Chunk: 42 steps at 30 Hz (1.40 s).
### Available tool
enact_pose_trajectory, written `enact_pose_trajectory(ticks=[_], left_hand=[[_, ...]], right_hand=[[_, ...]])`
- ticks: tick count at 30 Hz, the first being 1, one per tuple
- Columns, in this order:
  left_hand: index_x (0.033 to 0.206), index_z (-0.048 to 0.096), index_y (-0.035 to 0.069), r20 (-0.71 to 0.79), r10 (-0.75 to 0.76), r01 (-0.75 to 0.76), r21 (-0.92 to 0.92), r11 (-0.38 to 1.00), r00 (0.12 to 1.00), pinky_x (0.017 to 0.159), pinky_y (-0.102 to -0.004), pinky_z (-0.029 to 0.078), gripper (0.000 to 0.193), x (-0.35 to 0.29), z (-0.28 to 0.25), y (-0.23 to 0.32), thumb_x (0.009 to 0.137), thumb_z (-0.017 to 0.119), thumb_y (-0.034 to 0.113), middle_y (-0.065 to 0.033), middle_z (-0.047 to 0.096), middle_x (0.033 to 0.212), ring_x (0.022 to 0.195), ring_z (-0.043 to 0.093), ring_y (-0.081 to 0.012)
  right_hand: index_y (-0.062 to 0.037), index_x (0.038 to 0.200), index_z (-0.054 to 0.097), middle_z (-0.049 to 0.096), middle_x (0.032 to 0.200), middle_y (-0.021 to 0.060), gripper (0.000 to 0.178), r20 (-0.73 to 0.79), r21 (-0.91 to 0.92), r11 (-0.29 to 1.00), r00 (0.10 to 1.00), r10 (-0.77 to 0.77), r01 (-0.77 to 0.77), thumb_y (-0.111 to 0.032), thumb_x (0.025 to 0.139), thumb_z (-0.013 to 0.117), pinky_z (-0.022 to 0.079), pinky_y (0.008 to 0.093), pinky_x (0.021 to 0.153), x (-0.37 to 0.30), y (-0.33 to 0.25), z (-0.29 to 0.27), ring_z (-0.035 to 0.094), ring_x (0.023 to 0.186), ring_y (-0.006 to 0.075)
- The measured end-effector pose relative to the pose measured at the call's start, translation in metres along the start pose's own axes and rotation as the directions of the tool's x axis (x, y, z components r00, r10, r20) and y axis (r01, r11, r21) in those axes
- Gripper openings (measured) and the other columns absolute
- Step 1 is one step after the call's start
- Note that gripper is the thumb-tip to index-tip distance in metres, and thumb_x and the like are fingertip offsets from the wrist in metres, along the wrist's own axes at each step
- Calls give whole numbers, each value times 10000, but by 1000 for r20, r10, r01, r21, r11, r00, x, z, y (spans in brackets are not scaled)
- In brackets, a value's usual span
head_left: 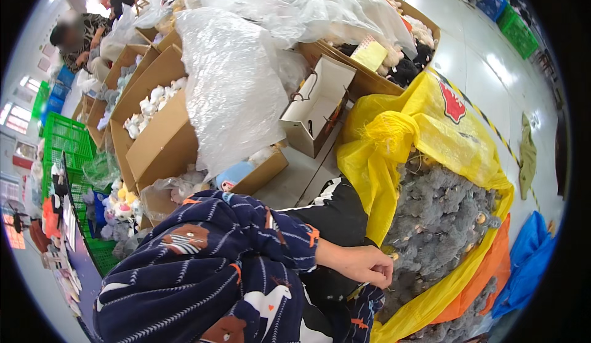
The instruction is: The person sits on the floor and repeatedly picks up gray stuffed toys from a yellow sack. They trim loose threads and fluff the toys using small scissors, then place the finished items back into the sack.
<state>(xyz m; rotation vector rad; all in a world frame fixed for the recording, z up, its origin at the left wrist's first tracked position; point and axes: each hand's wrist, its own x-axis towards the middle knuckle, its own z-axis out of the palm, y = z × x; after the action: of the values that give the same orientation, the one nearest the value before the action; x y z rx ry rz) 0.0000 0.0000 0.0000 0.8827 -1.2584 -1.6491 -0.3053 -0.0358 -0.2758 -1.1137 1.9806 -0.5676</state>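
Observation:
My left hand (pixel 363 265) reaches across from a navy patterned sleeve (pixel 265 229), its fingers curled inward. It is at the near left edge of an open yellow woven sack (pixel 452 130). Whether the fingers hold anything is hidden. The sack is filled with grey fluffy plush pieces (pixel 440 220), with small pale and gold-coloured bits among them. Another piece of navy patterned cloth (pixel 367 309), perhaps my other sleeve, shows below the left hand. My right hand is not visible. My leg in black trousers (pixel 335 220) is beside the sack.
Cardboard boxes (pixel 161 140) with white plush toys (pixel 154 104) stand to the left, by clear plastic wrapping (pixel 231 84). A white-lined box (pixel 320 100) and a carton of plush toys (pixel 406 66) lie beyond. Green crates (pixel 64 149) stand far left. A seated person (pixel 86 41) is at upper left.

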Motion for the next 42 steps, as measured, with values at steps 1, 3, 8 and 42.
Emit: enact_pose_trajectory(ticks=[1,3,8,42], left_hand=[[892,553,23,-24,34,-34,21,999,999,584,-286,434,152,3,3,-8,806,554,148,-75,602,706,638,567,-170],[877,554,22,-45,84,-79,94,992,995,580,-291,434,143,-6,-3,-10,794,557,138,-79,599,699,633,568,-174],[884,561,22,-18,158,-148,264,953,987,604,-305,450,155,-33,-10,-6,783,553,140,-97,601,717,669,584,-184],[919,625,-32,-184,33,-21,66,998,982,625,-220,442,194,-99,17,5,860,553,138,11,620,781,717,514,-37]], right_hand=[[61,1015,544,610,898,225,374,3,-6,1000,1000,-17,17,-203,749,547,452,381,700,4,-3,-2,575,743,309],[105,904,548,593,831,170,323,-224,-38,991,965,-136,131,-176,745,564,439,349,669,-42,-58,-16,533,713,244],[82,1084,491,560,1026,162,360,-239,491,851,968,-73,186,-142,803,504,447,351,789,-125,-103,-65,545,866,255],[33,956,585,619,866,22,216,-3,425,788,871,-491,445,-107,800,638,444,233,696,-305,-213,-41,554,768,87]])
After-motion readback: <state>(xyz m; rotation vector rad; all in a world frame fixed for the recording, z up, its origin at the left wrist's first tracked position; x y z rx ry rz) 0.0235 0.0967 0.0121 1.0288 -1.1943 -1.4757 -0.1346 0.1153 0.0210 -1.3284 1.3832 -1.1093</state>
